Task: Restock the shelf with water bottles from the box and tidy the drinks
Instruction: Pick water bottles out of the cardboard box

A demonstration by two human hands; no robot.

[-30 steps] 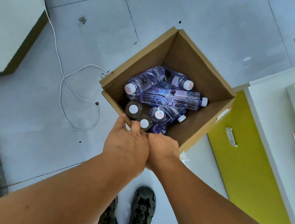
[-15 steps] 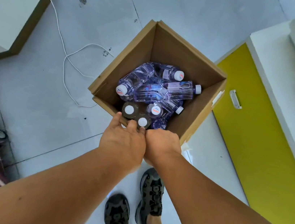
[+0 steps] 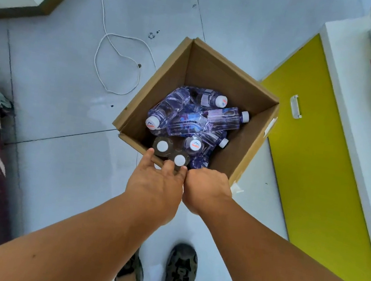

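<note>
Below us, both our hands hold the near corner of the cardboard box (image 3: 245,148): left hand (image 3: 157,184) with fingers hooked over the rim, right hand (image 3: 206,188) curled around the edge. Water bottles (image 3: 197,118) lie jumbled inside, at 12 o'clock from our shoes (image 3: 181,275).

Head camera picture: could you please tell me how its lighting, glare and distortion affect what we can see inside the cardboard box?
Head view: bright, even light; sharp throughout. The brown cardboard box shades its own inside, so the clear purple-labelled water bottles look dark, with small glints on the plastic. Faint sheen on the pale tiled floor. Wide-angle bending curves the yellow cabinet door and stretches both forearms.
</note>
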